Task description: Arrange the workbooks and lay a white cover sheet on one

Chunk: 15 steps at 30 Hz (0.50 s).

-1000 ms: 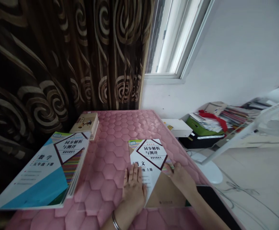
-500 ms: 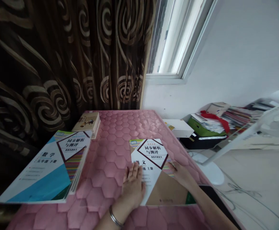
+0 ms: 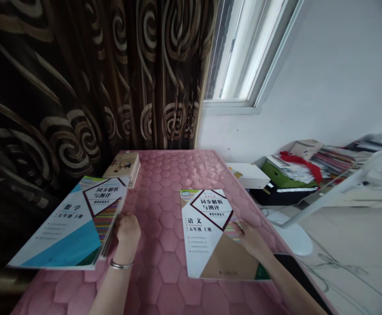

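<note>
A white and tan workbook [image 3: 215,234] lies flat on the pink quilted table [image 3: 164,175]. My right hand [image 3: 251,238] rests on its right edge with fingers flat. My left hand [image 3: 127,227], bracelet on the wrist, is at the right edge of a stack of workbooks [image 3: 76,223] topped by a blue and white one. Its fingers curl against the stack's side.
A small stack of books [image 3: 123,165] sits at the table's far left by the dark swirl curtain [image 3: 79,74]. A dark phone [image 3: 292,273] lies at the table's right edge. On the floor to the right are a white box [image 3: 250,174], piled papers [image 3: 309,159] and a fan stand [image 3: 292,236].
My left hand left the white and tan workbook and moved left to the edge of the workbook stack. My right hand stayed on the workbook's right edge.
</note>
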Each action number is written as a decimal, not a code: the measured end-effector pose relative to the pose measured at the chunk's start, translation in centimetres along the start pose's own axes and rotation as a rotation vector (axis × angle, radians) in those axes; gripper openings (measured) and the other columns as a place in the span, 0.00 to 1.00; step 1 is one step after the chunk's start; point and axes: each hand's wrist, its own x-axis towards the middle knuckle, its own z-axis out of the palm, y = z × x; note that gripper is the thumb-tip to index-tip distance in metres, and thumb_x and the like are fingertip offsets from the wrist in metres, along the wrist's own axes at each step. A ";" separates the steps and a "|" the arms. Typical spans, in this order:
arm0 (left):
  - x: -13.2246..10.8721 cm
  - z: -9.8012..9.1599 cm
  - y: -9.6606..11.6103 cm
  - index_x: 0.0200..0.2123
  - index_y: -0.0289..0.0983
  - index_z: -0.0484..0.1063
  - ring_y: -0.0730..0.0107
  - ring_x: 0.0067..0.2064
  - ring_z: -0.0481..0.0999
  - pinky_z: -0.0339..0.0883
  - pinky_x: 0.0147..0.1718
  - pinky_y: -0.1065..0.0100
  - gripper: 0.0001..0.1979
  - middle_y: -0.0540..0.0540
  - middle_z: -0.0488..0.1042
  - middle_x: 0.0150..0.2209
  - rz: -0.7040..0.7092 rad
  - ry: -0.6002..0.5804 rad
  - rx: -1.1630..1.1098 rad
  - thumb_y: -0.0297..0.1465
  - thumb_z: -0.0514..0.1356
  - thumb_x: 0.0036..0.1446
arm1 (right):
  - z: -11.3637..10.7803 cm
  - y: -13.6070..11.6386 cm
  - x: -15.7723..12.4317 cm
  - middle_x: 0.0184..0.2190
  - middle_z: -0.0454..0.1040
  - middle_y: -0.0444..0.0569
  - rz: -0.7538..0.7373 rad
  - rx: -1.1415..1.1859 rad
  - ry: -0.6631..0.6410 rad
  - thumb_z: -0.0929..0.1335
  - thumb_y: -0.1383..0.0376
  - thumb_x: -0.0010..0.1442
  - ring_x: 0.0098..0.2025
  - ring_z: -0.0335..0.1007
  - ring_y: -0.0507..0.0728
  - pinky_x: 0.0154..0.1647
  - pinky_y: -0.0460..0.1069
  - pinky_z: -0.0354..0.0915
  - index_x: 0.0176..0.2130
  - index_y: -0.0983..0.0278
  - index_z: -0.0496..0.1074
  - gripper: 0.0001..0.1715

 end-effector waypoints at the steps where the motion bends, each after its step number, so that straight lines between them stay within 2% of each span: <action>1: 0.1 0.0 0.2 0.41 0.29 0.74 0.54 0.36 0.74 0.68 0.31 0.60 0.19 0.33 0.72 0.31 -0.010 -0.019 0.001 0.27 0.45 0.57 | 0.0 0.1 0.0 0.52 0.73 0.57 0.000 0.005 0.007 0.55 0.60 0.66 0.53 0.70 0.63 0.49 0.52 0.63 0.52 0.67 0.67 0.23; 4: 0.6 -0.1 0.7 0.37 0.29 0.75 0.56 0.34 0.73 0.67 0.30 0.63 0.20 0.32 0.72 0.32 -0.017 -0.095 0.028 0.24 0.42 0.58 | 0.4 0.4 -0.2 0.50 0.74 0.57 0.003 0.005 0.047 0.55 0.60 0.66 0.51 0.71 0.63 0.48 0.52 0.63 0.51 0.66 0.68 0.22; 8: 1.2 0.1 0.7 0.36 0.26 0.75 0.55 0.37 0.74 0.67 0.34 0.62 0.20 0.30 0.73 0.33 0.047 -0.132 0.090 0.26 0.43 0.61 | 0.9 1.2 -0.4 0.47 0.76 0.57 0.048 -0.027 0.080 0.56 0.58 0.65 0.49 0.73 0.63 0.45 0.52 0.65 0.48 0.65 0.70 0.22; 11: 1.6 0.0 0.7 0.36 0.25 0.75 0.54 0.38 0.75 0.67 0.35 0.63 0.19 0.30 0.74 0.34 0.044 -0.130 0.125 0.25 0.45 0.61 | 1.2 1.7 -0.5 0.44 0.77 0.58 0.078 -0.026 0.084 0.55 0.57 0.64 0.48 0.73 0.64 0.43 0.52 0.66 0.46 0.66 0.70 0.23; 15: 2.5 -1.0 1.0 0.36 0.25 0.75 0.57 0.36 0.75 0.66 0.32 0.65 0.23 0.30 0.74 0.33 0.023 -0.075 0.150 0.23 0.39 0.62 | 1.4 2.0 -1.1 0.42 0.78 0.57 0.082 0.078 0.151 0.57 0.55 0.61 0.45 0.74 0.65 0.43 0.54 0.67 0.44 0.66 0.72 0.24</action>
